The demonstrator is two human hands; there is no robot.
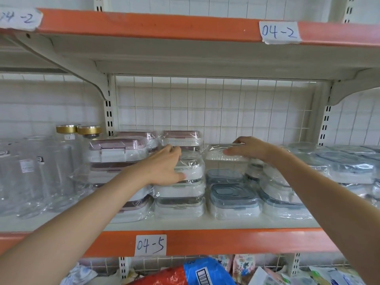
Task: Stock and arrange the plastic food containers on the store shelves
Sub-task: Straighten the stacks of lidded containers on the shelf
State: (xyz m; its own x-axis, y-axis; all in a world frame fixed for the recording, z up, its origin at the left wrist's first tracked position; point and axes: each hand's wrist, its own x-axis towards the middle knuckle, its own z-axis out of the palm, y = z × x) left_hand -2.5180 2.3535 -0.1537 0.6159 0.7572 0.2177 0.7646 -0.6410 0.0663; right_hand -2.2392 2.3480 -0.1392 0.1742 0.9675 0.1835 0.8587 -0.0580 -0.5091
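Observation:
Wrapped plastic food containers stand stacked on the middle shelf (205, 224). My left hand (165, 165) grips the top of a white stack of wrapped containers (181, 194), thumb at its front and fingers over its back edge. My right hand (249, 148) holds a clear wrapped container (220, 156) raised above the blue-lidded containers (233, 195). Pink-lidded containers (118, 150) are stacked to the left, and more (182, 137) stand behind.
Clear glass jars (41, 171), two with gold lids (78, 129), fill the shelf's left. Blue-grey wrapped containers (345, 165) sit at right. The upper shelf (185, 27) hangs overhead. Packaged goods (195, 272) lie on the shelf below. A wire grid backs the shelf.

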